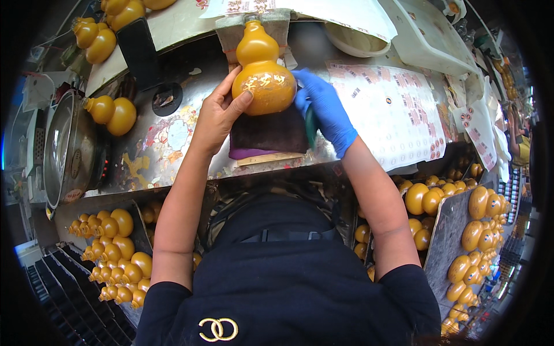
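Note:
A glossy amber-yellow, gourd-shaped bottle (pixel 264 69) lies on the work table with its narrow neck pointing away from me. Raised-looking pale characters run across its lower bulb. My bare left hand (pixel 222 109) grips that bulb from the left, thumb on top. On the other side my right hand (pixel 326 106), in a blue glove, has its fingertips at the bulb's right edge. A dark green object (pixel 311 126) shows under the gloved palm, mostly hidden, its kind unclear. Beneath the bottle is a dark pad (pixel 268 135), and a grey cloth (pixel 281 29) lies by the neck.
A sheet of printed stickers (pixel 398 115) covers the table's right side; a white bowl (pixel 358 43) and a white plastic tub (pixel 430 37) stand behind it. At left are a metal pan (pixel 69 147), a black phone-like slab (pixel 138 52) and another gourd bottle (pixel 112 113). Many more bottles (pixel 122 222) fill low racks.

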Motion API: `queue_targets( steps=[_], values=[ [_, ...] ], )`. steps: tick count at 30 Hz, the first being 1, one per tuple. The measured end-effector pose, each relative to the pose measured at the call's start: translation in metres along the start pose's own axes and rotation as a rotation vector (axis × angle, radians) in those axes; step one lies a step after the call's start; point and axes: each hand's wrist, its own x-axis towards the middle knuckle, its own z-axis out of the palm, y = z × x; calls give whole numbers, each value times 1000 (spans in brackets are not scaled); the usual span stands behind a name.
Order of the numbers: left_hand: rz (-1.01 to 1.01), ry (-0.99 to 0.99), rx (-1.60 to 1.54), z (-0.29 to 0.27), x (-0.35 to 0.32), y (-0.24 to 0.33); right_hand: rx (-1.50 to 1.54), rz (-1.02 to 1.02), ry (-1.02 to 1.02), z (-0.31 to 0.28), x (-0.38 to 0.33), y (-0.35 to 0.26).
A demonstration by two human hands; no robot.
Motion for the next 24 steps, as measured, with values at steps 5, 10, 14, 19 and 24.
queue_targets(
  steps=[5,10,14,19,24],
  values=[
    [13,2,-4,4,1,-9,678,-52,288,9,-29,-12],
    [46,-8,107,11,-4,0,-227,-452,290,60,-61,-8],
    [50,-7,158,8,-4,-3,-376,-528,356,56,-56,1],
    [21,-17,185,9,-3,1,-113,-289,421,37,-53,9],
    [-30,-49,58,4,-2,1,-27,-203,454,27,-52,7]
  ],
)
